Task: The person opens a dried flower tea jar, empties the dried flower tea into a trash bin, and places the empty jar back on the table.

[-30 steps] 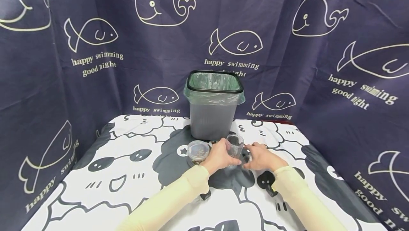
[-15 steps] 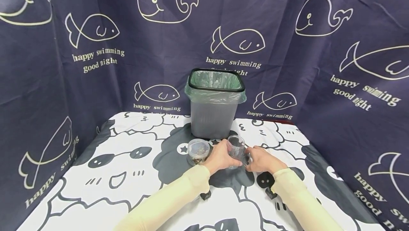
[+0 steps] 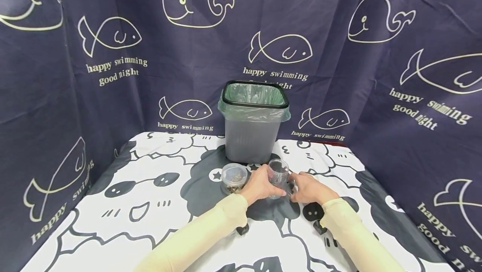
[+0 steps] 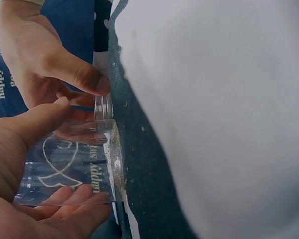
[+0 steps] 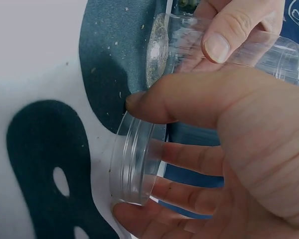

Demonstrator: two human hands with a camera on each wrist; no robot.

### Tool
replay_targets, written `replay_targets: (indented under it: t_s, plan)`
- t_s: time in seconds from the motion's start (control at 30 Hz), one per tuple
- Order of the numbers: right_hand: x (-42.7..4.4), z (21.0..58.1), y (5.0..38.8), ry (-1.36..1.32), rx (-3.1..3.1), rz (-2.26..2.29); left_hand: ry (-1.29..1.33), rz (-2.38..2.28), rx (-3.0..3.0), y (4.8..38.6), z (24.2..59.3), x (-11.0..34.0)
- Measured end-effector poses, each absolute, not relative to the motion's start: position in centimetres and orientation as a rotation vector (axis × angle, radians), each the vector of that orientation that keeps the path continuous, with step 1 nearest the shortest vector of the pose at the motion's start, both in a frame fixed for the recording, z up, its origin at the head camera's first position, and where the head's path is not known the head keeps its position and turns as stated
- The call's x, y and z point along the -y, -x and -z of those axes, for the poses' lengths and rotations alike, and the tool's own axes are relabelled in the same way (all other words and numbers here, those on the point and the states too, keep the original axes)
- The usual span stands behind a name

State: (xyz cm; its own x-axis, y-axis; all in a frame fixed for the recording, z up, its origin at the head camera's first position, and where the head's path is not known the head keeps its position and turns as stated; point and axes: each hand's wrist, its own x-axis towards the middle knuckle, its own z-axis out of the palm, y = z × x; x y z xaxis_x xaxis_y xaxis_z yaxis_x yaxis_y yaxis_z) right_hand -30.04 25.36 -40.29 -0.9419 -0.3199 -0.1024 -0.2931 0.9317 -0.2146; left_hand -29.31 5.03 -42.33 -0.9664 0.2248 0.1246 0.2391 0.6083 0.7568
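My left hand (image 3: pixel 260 185) grips a clear plastic jar (image 3: pixel 279 170) that stands upright on the cloth, thumb on one side and fingers on the other. Bits of residue show at the jar's base (image 4: pixel 117 157) in the left wrist view. Just right of it, my right hand (image 3: pixel 309 187) holds a clear screw lid (image 5: pixel 132 159) by its rim, with the lid lying flat on the cloth. Left of my left hand sits a tub (image 3: pixel 234 175) with a translucent top and small brownish pieces inside.
A grey bin (image 3: pixel 250 138) with a black rim and green liner stands behind the jar. Fine crumbs dot the cartoon-printed cloth (image 3: pixel 150 205) near the jar. Dark blue curtains (image 3: pixel 196 54) enclose the back and sides.
My right hand has closed its fingers around the lid beside the jar. The left hand stays on the jar. The head view has shifted slightly.
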Motion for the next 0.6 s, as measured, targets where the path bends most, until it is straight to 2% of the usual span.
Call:
replay_targets:
  t_s: [0.33, 0.6]
  plan:
    - [-25.6, 39.4, 29.5, 0.566, -2.944, 0.327, 0.450, 1.347, 2.797, 28.4, 41.0, -4.2]
    - [-25.5, 35.7, 29.7, 0.698, -3.065, 0.375, 0.557, 1.251, 2.852, 28.1, 38.4, -1.7]
